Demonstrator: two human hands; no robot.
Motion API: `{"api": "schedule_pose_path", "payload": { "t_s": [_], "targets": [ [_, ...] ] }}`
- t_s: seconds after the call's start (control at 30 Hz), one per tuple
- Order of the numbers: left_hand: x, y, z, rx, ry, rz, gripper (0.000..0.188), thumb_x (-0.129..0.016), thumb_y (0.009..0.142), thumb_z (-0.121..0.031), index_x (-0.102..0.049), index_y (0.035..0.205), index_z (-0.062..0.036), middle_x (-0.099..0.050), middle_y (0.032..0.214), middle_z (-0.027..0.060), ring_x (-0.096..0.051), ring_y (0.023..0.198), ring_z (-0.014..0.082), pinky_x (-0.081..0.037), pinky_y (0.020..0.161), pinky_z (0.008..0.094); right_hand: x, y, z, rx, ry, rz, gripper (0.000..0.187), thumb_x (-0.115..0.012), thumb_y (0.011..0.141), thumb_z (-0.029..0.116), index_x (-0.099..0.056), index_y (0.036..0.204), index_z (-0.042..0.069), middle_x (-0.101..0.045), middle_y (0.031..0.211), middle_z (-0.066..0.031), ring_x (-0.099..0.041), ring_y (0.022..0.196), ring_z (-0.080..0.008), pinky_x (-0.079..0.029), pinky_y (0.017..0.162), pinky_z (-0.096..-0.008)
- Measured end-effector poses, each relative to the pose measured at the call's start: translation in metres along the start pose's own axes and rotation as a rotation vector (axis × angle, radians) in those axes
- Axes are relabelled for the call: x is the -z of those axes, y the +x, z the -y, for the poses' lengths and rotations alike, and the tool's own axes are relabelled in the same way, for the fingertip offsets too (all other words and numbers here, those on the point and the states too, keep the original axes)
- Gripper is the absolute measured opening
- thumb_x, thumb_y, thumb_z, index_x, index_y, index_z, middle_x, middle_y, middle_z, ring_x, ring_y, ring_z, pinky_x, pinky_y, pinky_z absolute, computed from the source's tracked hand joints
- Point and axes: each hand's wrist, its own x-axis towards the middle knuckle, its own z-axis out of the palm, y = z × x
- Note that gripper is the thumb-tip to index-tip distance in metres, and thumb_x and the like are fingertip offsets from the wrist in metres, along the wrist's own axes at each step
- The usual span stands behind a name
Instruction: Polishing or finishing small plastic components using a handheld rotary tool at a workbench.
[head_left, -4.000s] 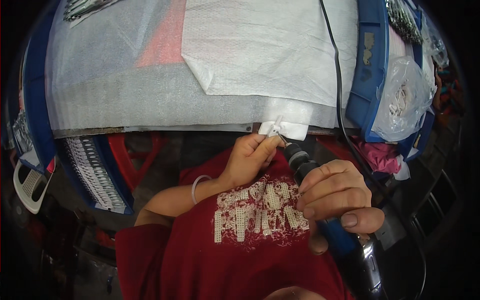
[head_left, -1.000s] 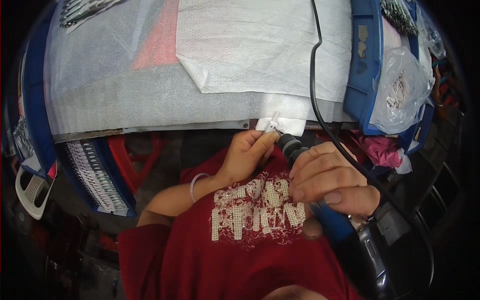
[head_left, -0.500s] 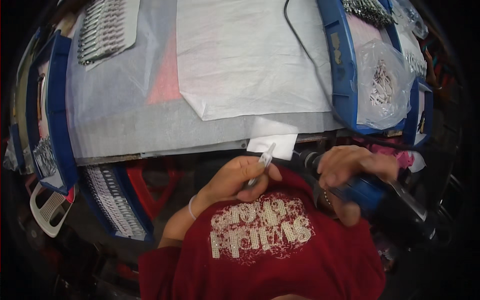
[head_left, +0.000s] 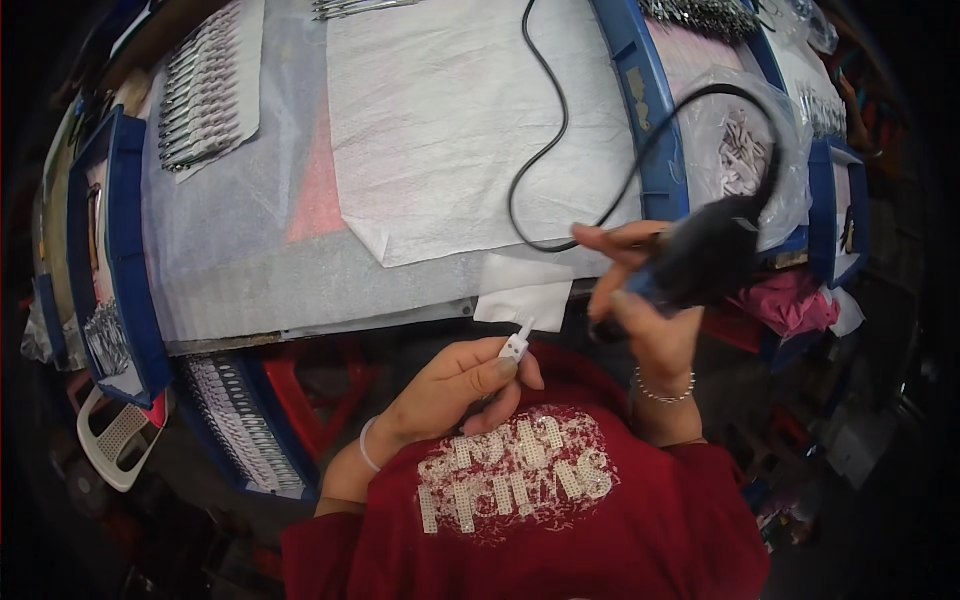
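Note:
Pinched between the thumb and fingers of my left hand (head_left: 462, 382) is a small white part (head_left: 516, 346) with two dark spots and a pale, narrow tip pointing away from me. My right hand (head_left: 640, 300) grips a blue and black corded power drill (head_left: 705, 258), raised at the table's front edge. Motion blurs the drill, and its front end is hard to make out. A white paper square (head_left: 522, 292) hangs over the table edge just beyond the small part.
The drill's black cable (head_left: 562, 115) loops over a white sheet (head_left: 440, 130). Rows of metal parts (head_left: 212, 85) lie at the far left. Blue bins (head_left: 118, 255) stand at both sides, and a clear bag (head_left: 742, 150) of small pieces sits right. A red stool (head_left: 315, 390) is below.
My right hand has turned the drill from pointing back toward me to up over the table edge, and its cable now loops. My left hand, still holding the white part, has shifted slightly left and nearer.

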Motion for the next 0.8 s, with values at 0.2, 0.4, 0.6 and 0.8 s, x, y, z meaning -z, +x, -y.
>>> {"api": "schedule_pose_path", "payload": {
  "t_s": [0.2,0.4,0.6,0.8],
  "targets": [
    [0.006,0.005,0.007,-0.081,-0.248,0.098,0.032,-0.044,0.101,-0.029,-0.055,0.101,0.0007,-0.047,0.052,0.0014,-0.034,0.036,0.0057,-0.028,0.037,0.0206,-0.009,-0.002,0.026,-0.044,-0.285,0.532,0.052,-0.073,0.067,0.000,-0.051,0.114,-0.006,-0.066,0.100,-0.0188,-0.065,0.093,-0.0228,-0.050,0.087,-0.0364],
    [0.018,0.007,-0.009,-0.061,-0.318,0.131,0.033,-0.043,0.101,-0.030,-0.055,0.100,0.0012,-0.046,0.053,0.0016,-0.034,0.036,0.0048,-0.026,0.035,0.0194,0.002,0.001,0.024,0.122,-0.054,-0.057,0.045,-0.063,0.077,0.008,-0.046,0.117,-0.005,-0.058,0.117,-0.0330,-0.059,0.064,-0.0122,-0.048,0.064,-0.0225],
    [0.022,-0.006,-0.024,-0.203,-0.072,0.010,0.034,-0.042,0.102,-0.030,-0.050,0.115,-0.0001,-0.049,0.058,0.0039,-0.038,0.041,0.0062,-0.031,0.039,0.0190,-0.014,-0.005,0.030,0.131,-0.122,-0.019,0.048,-0.060,0.073,0.012,-0.046,0.116,-0.003,-0.060,0.114,-0.0304,-0.057,0.063,-0.0121,-0.046,0.064,-0.0224],
    [0.049,-0.047,-0.079,-0.464,0.449,-0.358,0.027,-0.044,0.101,-0.020,-0.045,0.122,-0.0036,-0.057,0.076,0.0060,-0.049,0.057,0.0072,-0.041,0.052,0.0198,-0.011,-0.012,0.025,0.118,-0.123,-0.011,0.048,-0.066,0.078,0.016,-0.046,0.117,-0.002,-0.063,0.105,-0.0238,-0.058,0.065,-0.0127,-0.046,0.062,-0.0234]
  ]
}}
